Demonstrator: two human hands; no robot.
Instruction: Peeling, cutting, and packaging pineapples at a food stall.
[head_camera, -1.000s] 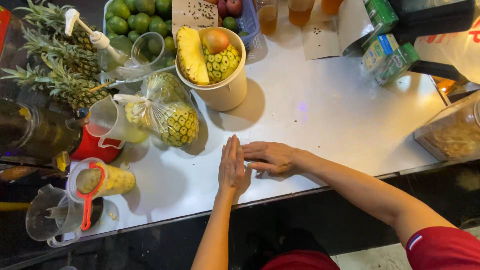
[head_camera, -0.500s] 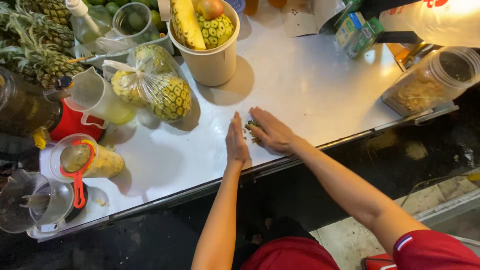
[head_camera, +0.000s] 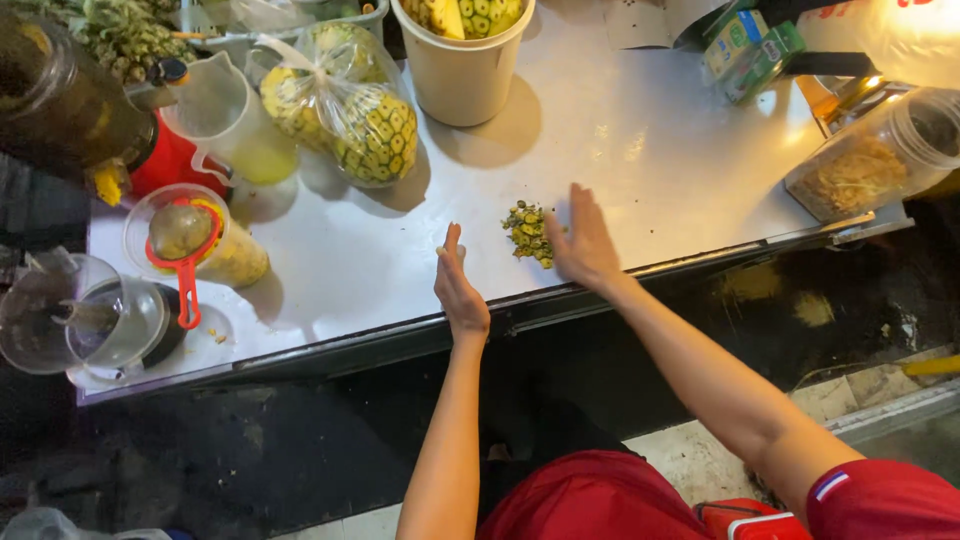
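**A:** Since half a second ago your two hands have drawn apart. They were pressed close around something small near the counter's near edge, and now a little heap of green-yellow scraps (head_camera: 528, 232) lies uncovered between them.

**B:** So where is each of my hands?

**A:** Your left hand (head_camera: 460, 285) stands on its edge, fingers straight and together, just left of the scraps with a strip of bare metal between. It grips nothing. Your right hand (head_camera: 583, 240) lies flat with the fingers spread, palm down on the steel counter (head_camera: 650, 150), just right of the heap. Whether its fingertips touch the scraps I cannot tell. It holds nothing either.

**B:** And what sits around them?

**A:** Far from the heap stands a cream bucket (head_camera: 465, 65) filled with cut pineapple. To its left is a clear bag of peeled pineapples (head_camera: 345, 105), and further left a plastic jug (head_camera: 235, 125) with pale juice in the bottom. At the near left a clear cup (head_camera: 195, 240) carries a red strainer (head_camera: 185, 255) across its mouth, and a blender jar (head_camera: 95, 315) stands at the corner. On the far right a clear jar (head_camera: 870, 160) lies tipped on its side, brown shreds inside.
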